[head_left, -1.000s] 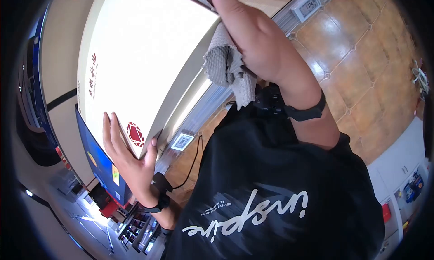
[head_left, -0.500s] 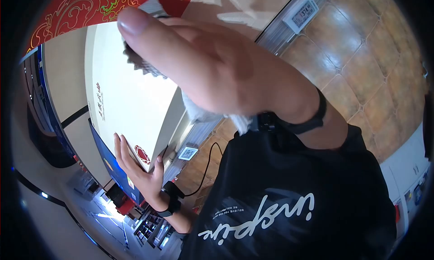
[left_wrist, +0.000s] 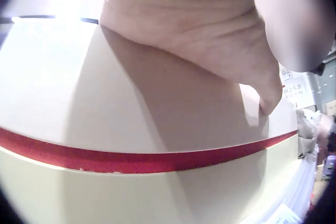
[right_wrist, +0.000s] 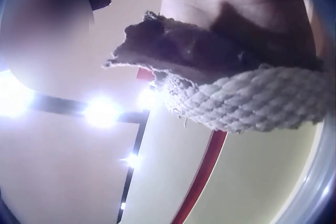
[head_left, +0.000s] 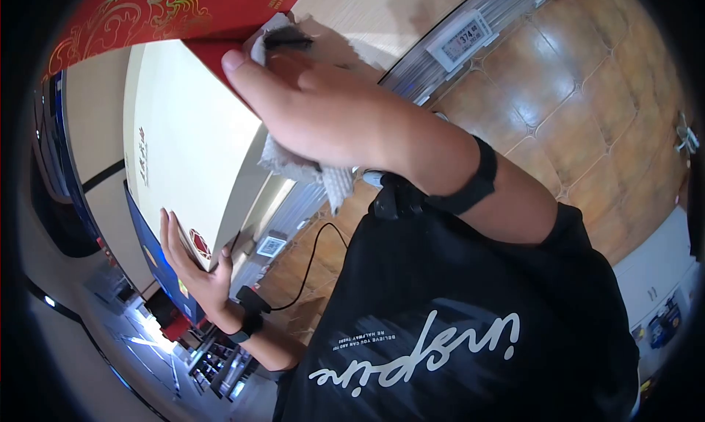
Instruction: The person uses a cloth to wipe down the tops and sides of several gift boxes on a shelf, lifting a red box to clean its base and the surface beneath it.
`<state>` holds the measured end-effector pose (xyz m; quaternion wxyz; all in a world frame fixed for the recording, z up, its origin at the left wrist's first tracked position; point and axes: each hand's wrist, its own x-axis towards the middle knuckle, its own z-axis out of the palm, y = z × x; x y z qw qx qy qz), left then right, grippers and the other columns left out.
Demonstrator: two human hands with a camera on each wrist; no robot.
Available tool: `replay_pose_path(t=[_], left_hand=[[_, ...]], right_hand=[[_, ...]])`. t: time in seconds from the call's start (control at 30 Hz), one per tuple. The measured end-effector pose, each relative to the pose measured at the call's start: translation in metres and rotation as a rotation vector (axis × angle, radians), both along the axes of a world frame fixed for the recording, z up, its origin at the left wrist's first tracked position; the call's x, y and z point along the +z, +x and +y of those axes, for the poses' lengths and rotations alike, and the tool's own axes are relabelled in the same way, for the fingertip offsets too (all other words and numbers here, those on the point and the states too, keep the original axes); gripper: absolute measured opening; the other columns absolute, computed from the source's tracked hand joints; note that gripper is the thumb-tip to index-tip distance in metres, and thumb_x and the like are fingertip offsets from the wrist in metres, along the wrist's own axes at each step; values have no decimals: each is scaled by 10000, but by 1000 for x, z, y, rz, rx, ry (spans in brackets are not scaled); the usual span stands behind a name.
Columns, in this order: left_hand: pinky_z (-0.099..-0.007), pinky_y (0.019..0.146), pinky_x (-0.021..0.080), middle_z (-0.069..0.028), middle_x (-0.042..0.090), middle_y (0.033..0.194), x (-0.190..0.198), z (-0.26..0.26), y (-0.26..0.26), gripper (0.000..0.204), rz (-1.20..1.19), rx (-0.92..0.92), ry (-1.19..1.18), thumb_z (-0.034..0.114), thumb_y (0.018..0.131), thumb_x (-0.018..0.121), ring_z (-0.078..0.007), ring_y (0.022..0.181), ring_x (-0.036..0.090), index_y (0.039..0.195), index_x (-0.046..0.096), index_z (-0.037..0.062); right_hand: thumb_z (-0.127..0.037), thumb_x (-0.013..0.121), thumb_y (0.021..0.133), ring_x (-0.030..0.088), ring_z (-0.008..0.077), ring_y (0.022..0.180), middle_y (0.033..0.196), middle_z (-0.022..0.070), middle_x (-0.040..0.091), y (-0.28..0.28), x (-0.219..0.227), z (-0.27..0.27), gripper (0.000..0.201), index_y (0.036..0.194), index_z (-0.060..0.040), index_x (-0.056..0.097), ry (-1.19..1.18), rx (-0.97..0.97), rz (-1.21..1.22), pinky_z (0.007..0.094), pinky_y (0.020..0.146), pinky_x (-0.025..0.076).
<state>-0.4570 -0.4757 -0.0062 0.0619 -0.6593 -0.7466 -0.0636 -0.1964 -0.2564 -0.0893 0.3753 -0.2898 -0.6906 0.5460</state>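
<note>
A cream box [head_left: 187, 121] with red print and a red emblem lies along the left of the head view. My left hand [head_left: 194, 275] rests on its near end, fingers straight over the top and the thumb at the side edge. In the left wrist view the palm [left_wrist: 189, 29] lies against the pale surface above a red band [left_wrist: 142, 161]. My right hand [head_left: 330, 117] holds a grey textured cloth [head_left: 338, 187] at the box's far end, beside a red box [head_left: 139, 22]. In the right wrist view the cloth [right_wrist: 252, 100] is bunched under the palm.
Two price tags [head_left: 461, 40] sit along the shelf edge [head_left: 400, 73]. A blue box [head_left: 154, 253] stands beyond the cream box. A black cable [head_left: 316, 260] hangs from my left wrist. Tiled floor [head_left: 565, 135] lies to the right.
My right hand and the cloth have shifted left toward the red box, coming close to the camera midway and then drawing away. The left hand stays on the cream box's near end.
</note>
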Motion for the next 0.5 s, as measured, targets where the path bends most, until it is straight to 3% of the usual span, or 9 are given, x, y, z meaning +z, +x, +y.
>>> replay_pose_path(t=[0.07, 0.17, 0.23, 0.37, 0.43, 0.5], left_hand=[[-532, 1238, 346, -225, 443, 1639, -1, 1, -1, 959, -15, -3, 11, 613, 880, 751, -407, 1515, 427, 1589, 468, 33], [-531, 1231, 362, -218, 460, 1632, -3, 2, 0, 963, -28, 9, 33, 620, 859, 768, -402, 1500, 451, 1576, 492, 40], [-528, 1229, 370, -217, 471, 1627, -3, 0, -4, 960, -26, 8, 38, 617, 844, 781, -399, 1497, 460, 1568, 507, 50], [-528, 1227, 377, -206, 468, 1636, -3, -2, -6, 954, -43, 34, 34, 595, 824, 804, -392, 1502, 463, 1565, 518, 65], [-530, 1229, 378, -203, 469, 1637, -3, -3, -5, 949, -36, 38, 34, 585, 823, 808, -388, 1506, 459, 1566, 519, 70], [-533, 1235, 378, -199, 473, 1635, -3, -2, -7, 940, -29, 30, 30, 566, 821, 811, -381, 1510, 455, 1572, 517, 82]], right_hand=[[-115, 566, 998, 738, 444, 948, 951, 319, 712, -1, 0, -8, 287, 1204, 85, 557, 281, -105, 40, 512, 861, 601], [-116, 588, 987, 736, 442, 906, 972, 278, 699, -10, -4, -7, 277, 1207, 49, 551, 647, -231, 74, 519, 784, 612], [-118, 581, 994, 736, 436, 902, 996, 269, 702, -15, -8, 1, 260, 1214, 18, 551, 567, -167, 112, 518, 780, 613], [-122, 539, 1042, 649, 407, 1079, 1187, 294, 625, -36, -34, 19, 396, 1384, 60, 461, 564, -141, 269, 480, 976, 514], [40, 596, 951, 561, 456, 1296, 1409, 384, 507, -33, -46, 24, 725, 1597, 137, 283, 648, -82, 471, 476, 1153, 432], [75, 611, 889, 547, 497, 1300, 1434, 424, 462, -27, -43, 22, 836, 1620, 142, 211, 737, -94, 413, 495, 1153, 433]])
